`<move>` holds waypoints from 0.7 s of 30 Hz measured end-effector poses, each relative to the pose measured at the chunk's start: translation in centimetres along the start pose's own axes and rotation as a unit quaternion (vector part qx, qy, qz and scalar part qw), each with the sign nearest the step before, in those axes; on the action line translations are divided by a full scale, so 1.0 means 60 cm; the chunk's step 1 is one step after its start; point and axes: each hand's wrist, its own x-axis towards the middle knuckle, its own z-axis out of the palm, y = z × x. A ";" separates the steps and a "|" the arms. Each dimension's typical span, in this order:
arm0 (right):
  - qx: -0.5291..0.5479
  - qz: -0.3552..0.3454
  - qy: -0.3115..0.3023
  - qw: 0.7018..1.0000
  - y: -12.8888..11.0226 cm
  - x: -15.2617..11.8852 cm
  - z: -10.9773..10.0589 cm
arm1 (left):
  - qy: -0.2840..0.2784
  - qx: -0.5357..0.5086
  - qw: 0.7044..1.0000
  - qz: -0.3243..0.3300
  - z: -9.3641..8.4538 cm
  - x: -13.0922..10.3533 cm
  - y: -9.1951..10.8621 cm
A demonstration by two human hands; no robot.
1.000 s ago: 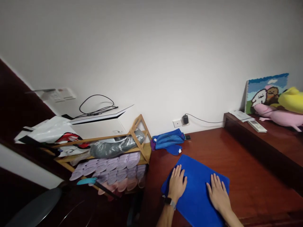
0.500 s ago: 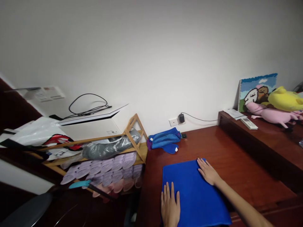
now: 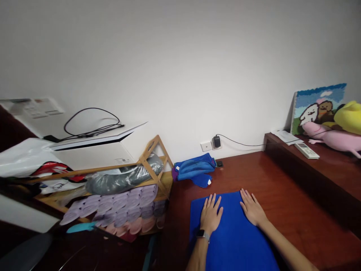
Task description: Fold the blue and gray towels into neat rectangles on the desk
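A blue cloth (image 3: 234,241) lies flat on the reddish-brown desk (image 3: 248,173). My left hand (image 3: 210,213) rests on its upper left part, palm down with fingers apart, a watch (image 3: 203,235) on the wrist. At the cloth's upper right edge my right hand (image 3: 253,207) lies flat, fingers spread. Neither hand grips anything. Behind the cloth, against the wall, sits a crumpled pile of blue cloths (image 3: 195,169) with some purple at its left end.
Left of the desk stands a wooden rack (image 3: 153,162) with lilac and pink slippers (image 3: 124,205) and a white box (image 3: 93,152). A raised shelf at right holds a remote (image 3: 307,150), a picture (image 3: 318,107) and plush toys (image 3: 335,141). A black charger (image 3: 217,141) is plugged in.
My left hand has moved forward over the cloth, from its lower left to near its far edge, bringing the watch into view. The camera view has shifted slightly.
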 end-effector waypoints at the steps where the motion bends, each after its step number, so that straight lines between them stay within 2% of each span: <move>1: 0.002 0.001 0.004 1.000 0.000 0.000 0.001 | 0.002 0.002 1.000 0.001 0.002 -0.001 -0.003; 4: 0.007 0.004 0.008 1.000 -0.001 -0.002 0.003 | 0.016 -0.003 1.000 0.007 0.005 0.005 0.022; 7: 0.012 -0.009 0.004 1.000 0.005 -0.005 0.007 | 0.035 -0.034 0.998 0.038 0.013 0.037 0.104; 10: 0.009 -0.048 0.005 0.999 0.017 -0.008 0.020 | 0.014 -0.064 0.995 0.080 0.036 0.076 0.194; 12: 0.005 -0.056 0.006 0.998 0.022 -0.007 0.029 | -0.005 -0.073 0.994 0.079 0.051 0.086 0.215; 13: 0.005 -0.048 0.006 0.999 0.022 -0.006 0.032 | -0.009 -0.070 0.995 0.068 0.055 0.083 0.208; 15: 0.013 -0.022 0.004 1.000 0.018 -0.003 0.033 | -0.010 -0.047 0.998 0.030 0.051 0.060 0.159; 19: 0.026 0.004 0.006 1.000 0.009 -0.002 0.024 | 0.010 0.032 0.996 -0.087 0.006 -0.023 -0.009; 21: 0.023 0.004 0.000 1.000 0.010 -0.003 0.020 | 0.017 0.054 0.992 -0.116 -0.015 -0.061 -0.080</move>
